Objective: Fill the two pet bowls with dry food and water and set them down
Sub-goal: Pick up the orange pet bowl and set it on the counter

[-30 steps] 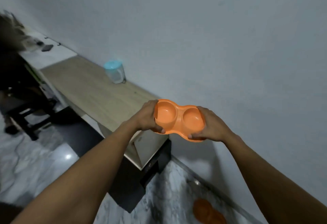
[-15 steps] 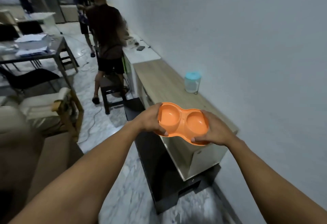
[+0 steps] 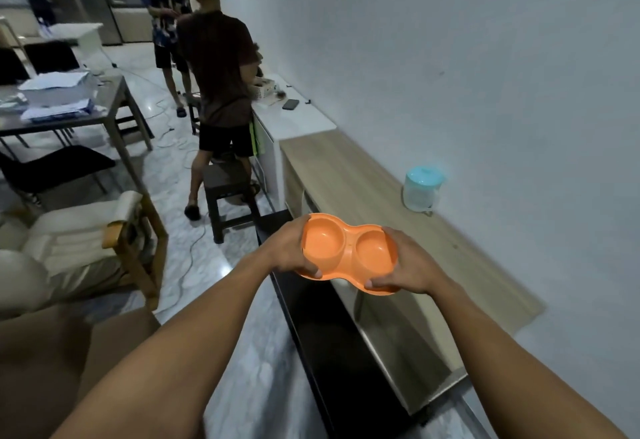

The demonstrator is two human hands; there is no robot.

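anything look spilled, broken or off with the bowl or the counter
Nothing stands out. The orange double bowl is empty, intact and held roughly level by the left hand and right hand; the lidded jar stands upright on the cabinet.

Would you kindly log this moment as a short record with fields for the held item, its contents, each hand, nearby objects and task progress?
held item: orange double pet bowl, carried level above the front edge of the wooden cabinet
contents: both wells look empty
left hand: grip on the bowl's left end, thumb on the near rim
right hand: grip on the right end, thumb on the near rim
nearby: clear jar with a turquoise lid on the cabinet by the wall
bystanders: two people standing further back
progress: no food or water added yet
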